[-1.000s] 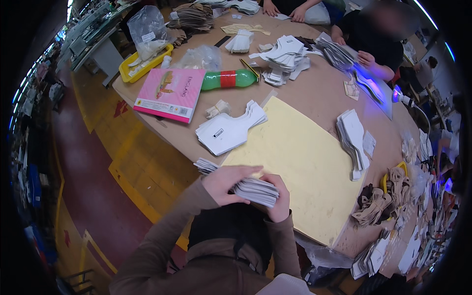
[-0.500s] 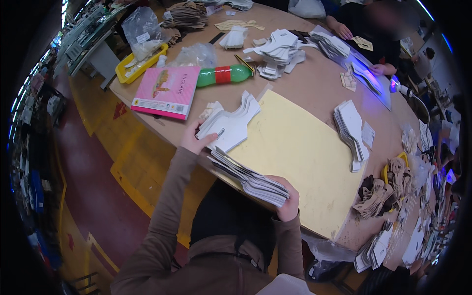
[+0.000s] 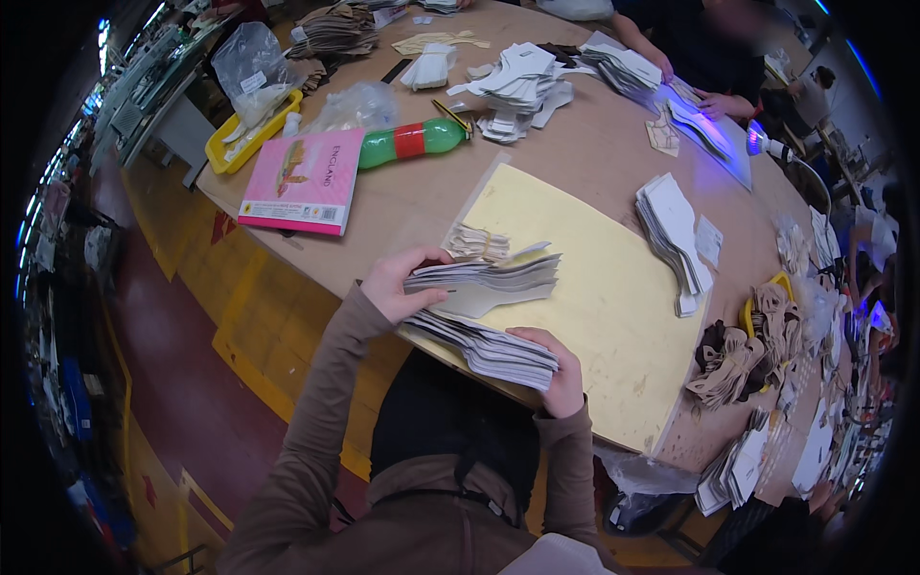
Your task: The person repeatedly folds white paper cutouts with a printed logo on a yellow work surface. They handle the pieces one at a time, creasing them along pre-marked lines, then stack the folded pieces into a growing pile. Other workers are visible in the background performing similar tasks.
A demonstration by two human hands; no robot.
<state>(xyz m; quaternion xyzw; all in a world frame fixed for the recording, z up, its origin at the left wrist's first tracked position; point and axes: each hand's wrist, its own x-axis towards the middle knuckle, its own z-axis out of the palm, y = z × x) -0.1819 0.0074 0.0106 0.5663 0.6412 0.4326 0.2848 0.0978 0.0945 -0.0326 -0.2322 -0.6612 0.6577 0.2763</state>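
My left hand grips a stack of white cut pieces at its left end, tilted so the layered edges show. Just below it, by the near table edge, my right hand is closed around the right end of a second stack of white pieces. Behind the left stack lies a small banded bundle of cream pieces. A pale yellow sheet lies beneath on the table. Another white stack rests at the sheet's far right edge.
To the left are a pink book, a green bottle and a yellow tray. A white heap sits at the back. Brown bundles lie at right. Across the table a person works near a violet lamp.
The left stack has tipped up from lying flat and moved right, over the yellow sheet. The cream bundle behind it now shows more fully. My right hand has stayed nearly in place.
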